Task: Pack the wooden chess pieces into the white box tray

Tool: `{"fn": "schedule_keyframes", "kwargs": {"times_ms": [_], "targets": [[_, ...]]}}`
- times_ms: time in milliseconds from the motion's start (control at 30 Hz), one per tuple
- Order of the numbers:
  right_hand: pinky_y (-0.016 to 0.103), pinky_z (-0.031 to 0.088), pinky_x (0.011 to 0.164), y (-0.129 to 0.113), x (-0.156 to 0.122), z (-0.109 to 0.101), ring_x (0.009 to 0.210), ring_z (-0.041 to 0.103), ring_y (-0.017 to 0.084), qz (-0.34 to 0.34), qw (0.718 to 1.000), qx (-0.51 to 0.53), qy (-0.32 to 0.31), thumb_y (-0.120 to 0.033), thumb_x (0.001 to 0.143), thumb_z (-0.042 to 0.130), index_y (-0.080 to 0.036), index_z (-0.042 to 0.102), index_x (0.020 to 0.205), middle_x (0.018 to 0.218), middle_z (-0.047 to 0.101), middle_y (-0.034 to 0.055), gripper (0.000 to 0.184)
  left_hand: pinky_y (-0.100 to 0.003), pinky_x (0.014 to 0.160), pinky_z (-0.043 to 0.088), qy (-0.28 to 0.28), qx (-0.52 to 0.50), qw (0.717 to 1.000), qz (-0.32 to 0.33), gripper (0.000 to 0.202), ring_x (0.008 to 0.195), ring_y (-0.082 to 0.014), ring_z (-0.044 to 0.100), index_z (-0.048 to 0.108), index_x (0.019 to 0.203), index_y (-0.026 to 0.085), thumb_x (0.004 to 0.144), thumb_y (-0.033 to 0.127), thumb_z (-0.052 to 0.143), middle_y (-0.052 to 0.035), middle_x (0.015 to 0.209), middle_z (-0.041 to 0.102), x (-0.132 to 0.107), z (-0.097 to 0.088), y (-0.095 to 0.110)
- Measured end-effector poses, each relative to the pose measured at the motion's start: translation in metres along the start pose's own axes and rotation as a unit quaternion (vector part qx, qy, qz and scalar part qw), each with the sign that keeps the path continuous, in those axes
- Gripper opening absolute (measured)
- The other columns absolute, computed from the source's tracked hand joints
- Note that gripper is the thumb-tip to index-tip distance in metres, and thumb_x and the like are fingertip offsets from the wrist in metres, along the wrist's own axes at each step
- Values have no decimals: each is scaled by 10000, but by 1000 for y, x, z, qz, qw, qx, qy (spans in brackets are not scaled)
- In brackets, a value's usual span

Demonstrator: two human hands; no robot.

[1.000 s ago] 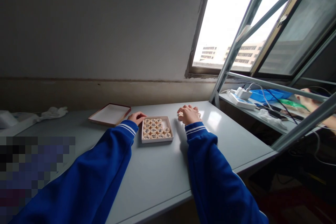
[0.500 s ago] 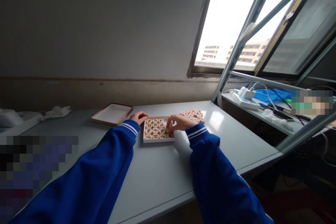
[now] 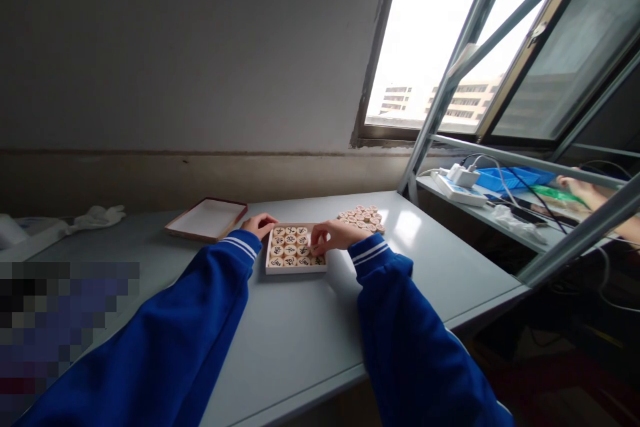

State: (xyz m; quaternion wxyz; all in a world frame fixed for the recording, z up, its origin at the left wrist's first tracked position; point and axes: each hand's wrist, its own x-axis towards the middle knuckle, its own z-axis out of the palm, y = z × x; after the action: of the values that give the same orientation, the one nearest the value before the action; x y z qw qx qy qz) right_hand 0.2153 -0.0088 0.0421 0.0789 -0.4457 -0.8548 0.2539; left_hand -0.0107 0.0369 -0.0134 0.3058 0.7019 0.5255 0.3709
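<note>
A shallow white box (image 3: 295, 270) lies on the grey desk, holding rows of round wooden Chinese chess pieces (image 3: 290, 250) with black characters. My left hand (image 3: 259, 225) grips the box's far left corner with curved fingers. Over the box's right side, my right hand (image 3: 335, 235) pinches a chess piece (image 3: 315, 251) low beside the other pieces; the fingers partly cover it. Just behind my right hand, a cluster of loose chess pieces (image 3: 361, 216) lies on the desk. To the left of my left hand is the box lid (image 3: 207, 217), its pale inside facing up.
The grey desk (image 3: 295, 340) meets the wall at the back. On the right, a metal frame (image 3: 425, 133) rises beside a shelf with a power strip (image 3: 457, 188), cables and a blue tray (image 3: 510, 179). Another person's arm (image 3: 590, 193) shows there. A crumpled white item (image 3: 100, 216) lies far left.
The view has shifted slightly, so everything sits a little further left. My right hand stays at the box's right side, its pinching fingers slightly lower over the pieces. My left hand keeps its place.
</note>
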Motion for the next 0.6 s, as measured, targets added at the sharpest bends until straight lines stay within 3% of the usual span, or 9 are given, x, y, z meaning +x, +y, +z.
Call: {"fn": "schedule_keyframes", "kwargs": {"times_ms": [133,267,333,500,600], "targets": [[210,381,551,1,-1,-4,638,529,105,-13,999,14,46,-245,604,691,-150,605,798,723,605,1,233,-286,679,460,-2,14,1000,-3,245,770,-201,580,593,729,173,605,357,486,-51,759,640,-1,0,3],[216,391,550,10,-8,-17,639,536,103,16,983,20,181,-288,677,626,-171,592,829,785,622,14,194,-271,681,459,3,29,1000,-1,225,776,-195,582,604,727,173,612,323,483,-42,743,645,-1,0,5],[218,396,541,17,-13,-22,628,544,106,54,975,27,215,-309,686,612,-176,589,796,785,630,15,175,-260,674,459,8,26,1000,-3,213,764,-187,583,602,716,173,612,315,482,-36,732,644,-1,0,6],[240,395,593,26,-17,-21,684,568,138,145,976,-63,151,-285,651,633,-205,617,745,737,640,0,124,-281,674,456,2,21,1000,-16,211,754,-197,581,589,720,176,610,321,482,-44,741,638,-4,-1,10],[295,376,689,26,-17,-17,794,558,186,218,942,-185,175,-330,652,624,-223,636,737,799,637,17,137,-305,670,456,5,18,1000,-14,189,767,-220,579,587,695,203,607,337,487,-50,742,640,-5,-1,11]]}}
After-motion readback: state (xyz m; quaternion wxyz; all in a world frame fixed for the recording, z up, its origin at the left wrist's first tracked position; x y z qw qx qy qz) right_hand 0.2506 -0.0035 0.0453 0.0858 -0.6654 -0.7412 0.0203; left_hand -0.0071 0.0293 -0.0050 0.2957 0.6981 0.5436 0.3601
